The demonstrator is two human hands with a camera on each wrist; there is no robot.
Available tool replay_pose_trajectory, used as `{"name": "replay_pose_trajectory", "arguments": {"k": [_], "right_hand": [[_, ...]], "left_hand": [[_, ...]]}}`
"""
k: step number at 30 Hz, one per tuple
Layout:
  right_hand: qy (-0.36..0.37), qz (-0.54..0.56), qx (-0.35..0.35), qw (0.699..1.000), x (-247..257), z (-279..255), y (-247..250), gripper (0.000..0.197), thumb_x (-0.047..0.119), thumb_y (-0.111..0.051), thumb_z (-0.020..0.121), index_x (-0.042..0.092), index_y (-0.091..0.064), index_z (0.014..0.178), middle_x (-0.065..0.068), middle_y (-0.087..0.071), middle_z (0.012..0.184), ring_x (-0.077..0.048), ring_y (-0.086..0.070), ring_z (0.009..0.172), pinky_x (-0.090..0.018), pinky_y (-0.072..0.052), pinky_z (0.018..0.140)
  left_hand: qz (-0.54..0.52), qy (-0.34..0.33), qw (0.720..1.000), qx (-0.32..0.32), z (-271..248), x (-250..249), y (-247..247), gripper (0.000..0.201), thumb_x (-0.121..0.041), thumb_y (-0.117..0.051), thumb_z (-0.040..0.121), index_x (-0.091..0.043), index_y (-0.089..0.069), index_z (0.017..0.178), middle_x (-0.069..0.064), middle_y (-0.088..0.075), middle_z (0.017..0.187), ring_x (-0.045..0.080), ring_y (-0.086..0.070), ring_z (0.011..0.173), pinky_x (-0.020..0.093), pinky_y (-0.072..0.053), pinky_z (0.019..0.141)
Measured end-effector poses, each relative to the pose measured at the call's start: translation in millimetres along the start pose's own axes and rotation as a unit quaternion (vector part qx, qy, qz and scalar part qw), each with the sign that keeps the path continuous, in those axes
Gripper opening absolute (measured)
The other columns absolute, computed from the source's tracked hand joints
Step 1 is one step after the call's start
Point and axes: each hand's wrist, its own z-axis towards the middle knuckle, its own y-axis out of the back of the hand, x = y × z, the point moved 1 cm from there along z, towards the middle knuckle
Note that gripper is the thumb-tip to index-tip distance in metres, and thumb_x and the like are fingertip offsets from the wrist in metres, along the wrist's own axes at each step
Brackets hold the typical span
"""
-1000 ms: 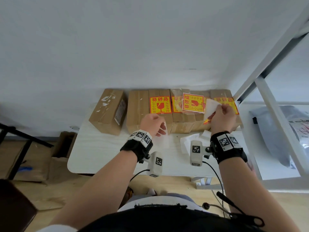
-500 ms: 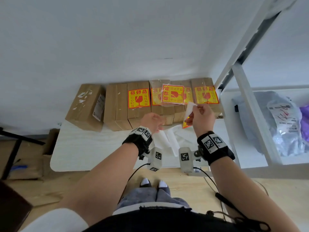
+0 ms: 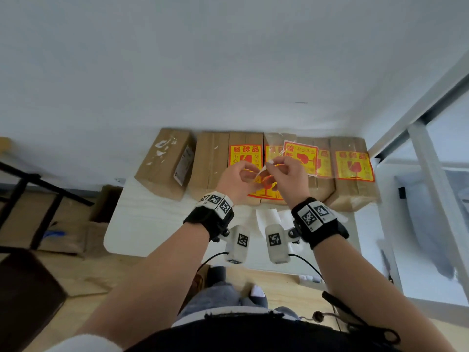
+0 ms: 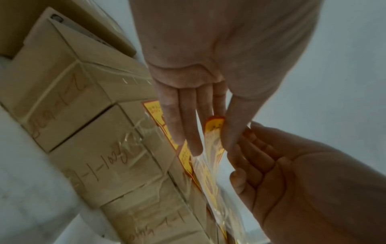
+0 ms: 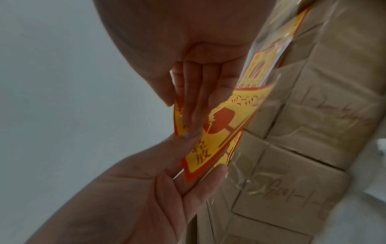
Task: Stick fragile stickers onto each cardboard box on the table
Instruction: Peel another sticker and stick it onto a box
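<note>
Several brown cardboard boxes stand in a row along the wall. The tilted leftmost box (image 3: 165, 161) and the box beside it (image 3: 212, 163) carry no sticker. The third box (image 3: 243, 152) and the rightmost box (image 3: 354, 165) each show a yellow-red fragile sticker. A clear bag of stickers (image 3: 300, 156) lies across the boxes between them. In front of the row, my left hand (image 3: 258, 172) and right hand (image 3: 272, 166) meet and together pinch one sticker (image 3: 266, 193) (image 5: 217, 132) by its upper edge. My left thumb and fingers (image 4: 194, 145) clamp that edge.
White backing papers (image 3: 269, 217) lie on the white table (image 3: 152, 224) below my wrists. A white metal frame (image 3: 418, 138) and a grey bag (image 3: 426, 224) are on the right. A black stand (image 3: 38, 189) and floor cardboard (image 3: 63, 224) are on the left.
My left hand rose from the backing papers on the table and joined the right hand. The sticker, earlier in the right hand alone, is now pinched by both.
</note>
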Motion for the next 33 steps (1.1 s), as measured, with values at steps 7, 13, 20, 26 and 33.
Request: {"name": "replay_pose_trajectory", "arguments": {"k": [7,13,20,26,33], "right_hand": [[0.004,-0.097,-0.06,0.993,0.7,36.4,-53.5,0.018,0.037,-0.071,0.085,0.022,-0.064,0.092,0.004,-0.069,0.084,-0.019,-0.069,0.079,-0.039,-0.058,0.07],[-0.086,-0.206,-0.013,0.975,8.3,57.1,-96.3,0.03,0.044,-0.069,0.086,0.019,-0.06,0.101,0.006,-0.064,0.091,-0.012,-0.061,0.084,-0.025,-0.045,0.064],[-0.071,-0.222,0.029,0.972,6.9,73.8,-133.2,0.008,0.026,-0.067,0.09,0.019,-0.071,0.089,0.007,-0.068,0.09,-0.012,-0.062,0.092,-0.024,-0.041,0.075],[-0.087,-0.186,0.02,0.978,1.7,83.2,-138.3,0.01,0.027,-0.073,0.085,0.02,-0.066,0.082,-0.001,-0.071,0.086,-0.018,-0.067,0.083,-0.036,-0.056,0.074],[-0.085,-0.154,0.038,0.984,1.3,87.9,-130.9,0.011,0.014,-0.071,0.086,0.017,-0.063,0.08,-0.005,-0.074,0.079,-0.025,-0.073,0.076,-0.028,-0.056,0.056]], "left_hand": [[-0.086,0.083,0.985,-0.123,32.2,28.7,74.0,0.016,-0.01,-0.075,0.084,-0.019,-0.062,0.085,0.007,-0.072,0.095,0.016,-0.07,0.077,0.032,-0.06,0.059],[-0.227,0.164,0.946,-0.165,69.0,42.4,123.9,0.01,-0.014,-0.068,0.092,-0.012,-0.059,0.088,0.017,-0.072,0.1,0.026,-0.072,0.084,0.038,-0.061,0.07],[-0.284,0.211,0.921,-0.164,90.5,57.1,144.6,0.01,-0.011,-0.067,0.092,-0.009,-0.059,0.087,0.018,-0.072,0.099,0.029,-0.071,0.092,0.034,-0.06,0.066],[-0.356,0.239,0.889,-0.161,94.7,60.7,139.1,0.009,-0.009,-0.065,0.093,-0.007,-0.057,0.09,0.021,-0.069,0.103,0.031,-0.069,0.093,0.039,-0.058,0.073],[-0.28,0.218,0.918,-0.177,94.7,56.8,131.2,0.012,-0.016,-0.069,0.091,-0.01,-0.06,0.087,0.015,-0.073,0.094,0.026,-0.072,0.086,0.036,-0.061,0.066]]}}
